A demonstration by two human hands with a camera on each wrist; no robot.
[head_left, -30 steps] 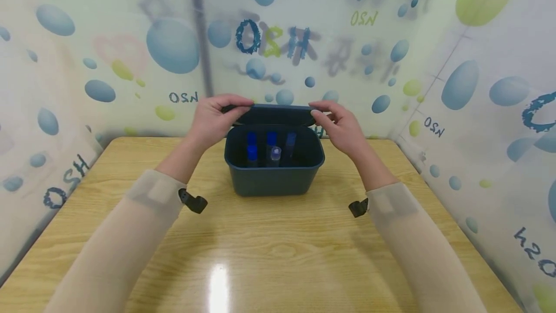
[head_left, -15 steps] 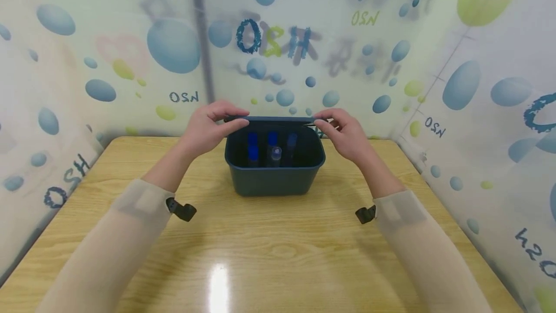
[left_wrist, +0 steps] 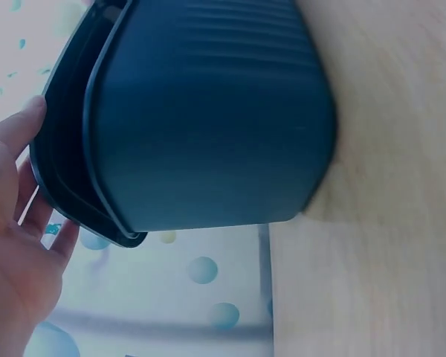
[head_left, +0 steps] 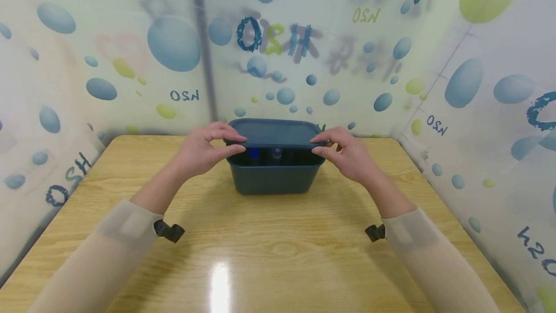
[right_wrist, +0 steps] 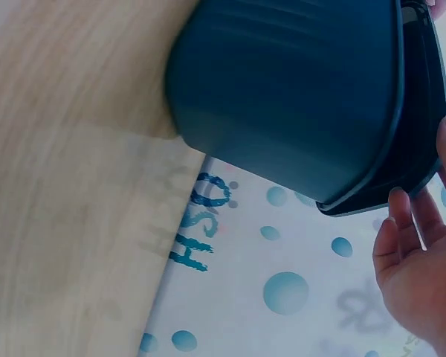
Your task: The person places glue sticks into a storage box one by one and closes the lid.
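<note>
A dark blue storage box (head_left: 273, 180) stands upright on the table, its hinged-looking lid (head_left: 273, 132) tilted down over it with a gap along the front. My left hand (head_left: 201, 151) pinches the lid's front left corner between thumb and fingers. At the front right corner, my right hand (head_left: 345, 154) holds the same lid in a like pinch. Through the gap show a blue-capped tube (head_left: 254, 153) and a clear-topped tube (head_left: 276, 152); the rest of the inside is dark or covered. Both wrist views show the lid's edge apart from the box rim at the front.
The wooden table (head_left: 269, 240) spreads in front of and beside the box. A patterned wall sheet (head_left: 278, 62) hangs close behind it, with more sheets at the left and right. A small black camera sits on each sleeve cuff.
Both hands have brought the lid's front edge down and toward me, from nearly upright to almost over the box. Most of the tubes are now covered from view.
</note>
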